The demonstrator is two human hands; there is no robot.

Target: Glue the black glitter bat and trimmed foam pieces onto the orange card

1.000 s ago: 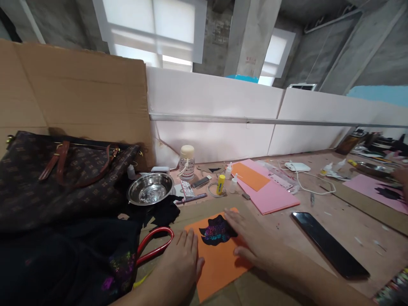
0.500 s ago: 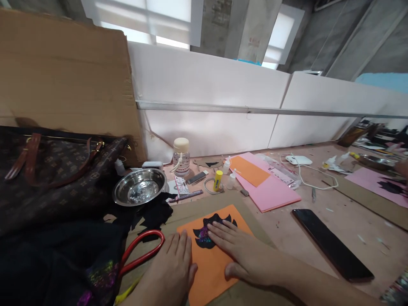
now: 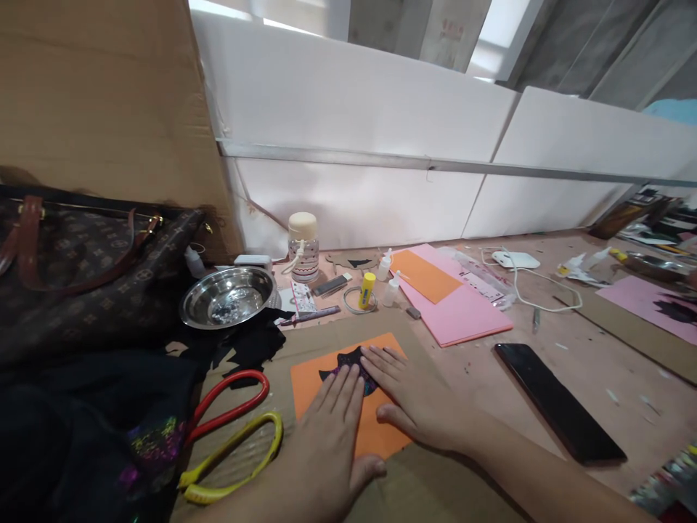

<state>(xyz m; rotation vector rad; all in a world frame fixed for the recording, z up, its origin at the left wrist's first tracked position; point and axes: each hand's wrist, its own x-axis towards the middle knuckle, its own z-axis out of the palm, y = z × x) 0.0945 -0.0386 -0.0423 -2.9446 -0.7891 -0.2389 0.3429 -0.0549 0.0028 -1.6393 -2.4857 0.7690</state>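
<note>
An orange paper sheet (image 3: pixel 389 428) lies on brown cardboard (image 3: pixel 435 479) in front of me. On it sits a black cutout with shiny multicoloured patches (image 3: pixel 348 357), partly hidden by my hands. My left hand (image 3: pixel 335 421) lies flat over its lower left part, fingers stretched. My right hand (image 3: pixel 408 392) rests flat on its right side, fingers together and extended. Neither hand grasps anything. Left of my left hand are scissors with one red handle (image 3: pixel 234 403) and one yellow handle (image 3: pixel 234 457), their blades under dark cloth (image 3: pixel 92 428).
Behind the sheet stand a steel bowl (image 3: pixel 229 298), a lidded bottle (image 3: pixel 303 247), a yellow glue stick (image 3: pixel 367 289) and small dropper bottles (image 3: pixel 391 289). Pink paper (image 3: pixel 468 316) and a black phone (image 3: pixel 558 403) lie to the right. A brown handbag (image 3: pixel 98 269) is at left.
My left hand has moved right, from the sheet's left edge onto the cutout, uncovering the yellow scissor handle. My right hand stays on the cutout. The camera view has tilted down.
</note>
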